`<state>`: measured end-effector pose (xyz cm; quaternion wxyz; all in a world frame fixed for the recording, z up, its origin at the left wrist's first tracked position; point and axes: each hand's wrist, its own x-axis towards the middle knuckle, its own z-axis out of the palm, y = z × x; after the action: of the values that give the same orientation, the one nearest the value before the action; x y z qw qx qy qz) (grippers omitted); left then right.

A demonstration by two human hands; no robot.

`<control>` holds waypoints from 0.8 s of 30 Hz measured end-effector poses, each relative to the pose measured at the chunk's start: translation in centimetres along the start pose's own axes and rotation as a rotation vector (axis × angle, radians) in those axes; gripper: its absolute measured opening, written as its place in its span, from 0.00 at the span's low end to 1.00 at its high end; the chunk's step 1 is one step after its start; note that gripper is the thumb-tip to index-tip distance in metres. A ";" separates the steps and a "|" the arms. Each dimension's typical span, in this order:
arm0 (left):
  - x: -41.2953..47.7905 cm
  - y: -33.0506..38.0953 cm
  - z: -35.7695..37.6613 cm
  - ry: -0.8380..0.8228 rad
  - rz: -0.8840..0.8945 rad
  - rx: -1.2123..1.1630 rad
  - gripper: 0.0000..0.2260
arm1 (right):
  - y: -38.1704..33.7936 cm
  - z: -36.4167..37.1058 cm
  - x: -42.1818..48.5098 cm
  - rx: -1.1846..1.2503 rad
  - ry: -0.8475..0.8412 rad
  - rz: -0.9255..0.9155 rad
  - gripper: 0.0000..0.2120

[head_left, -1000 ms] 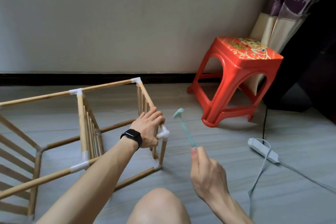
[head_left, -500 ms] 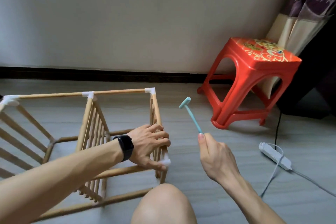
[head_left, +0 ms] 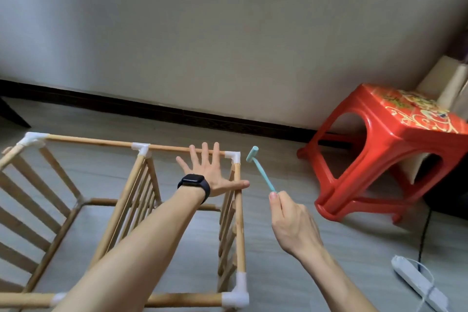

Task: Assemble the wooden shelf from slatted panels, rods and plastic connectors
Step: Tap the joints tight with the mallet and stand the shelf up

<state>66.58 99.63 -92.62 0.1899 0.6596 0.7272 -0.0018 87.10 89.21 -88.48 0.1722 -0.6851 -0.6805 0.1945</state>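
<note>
The wooden shelf (head_left: 239,223) lies on its side on the floor (head_left: 291,273) in front of us, its rods and slatted panels joined by white plastic connectors. We see the left hand (head_left: 210,172) spread wide with straight fingers over the far top rod, beside the corner connector (head_left: 234,156), gripping nothing. The right hand (head_left: 291,223) is curled round the handle of a small teal hammer (head_left: 262,172), whose head is raised just right of that corner, and a red stool (head_left: 392,147) stands farther right.
</note>
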 end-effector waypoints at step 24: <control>1.8 0.8 2.8 0.219 0.026 -0.167 0.52 | -1.9 2.6 6.7 -0.095 0.014 0.008 0.20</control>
<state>67.98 100.73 -95.56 0.1635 0.6471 0.7327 0.1331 84.20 95.87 -89.98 0.1434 -0.6965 -0.6852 0.1578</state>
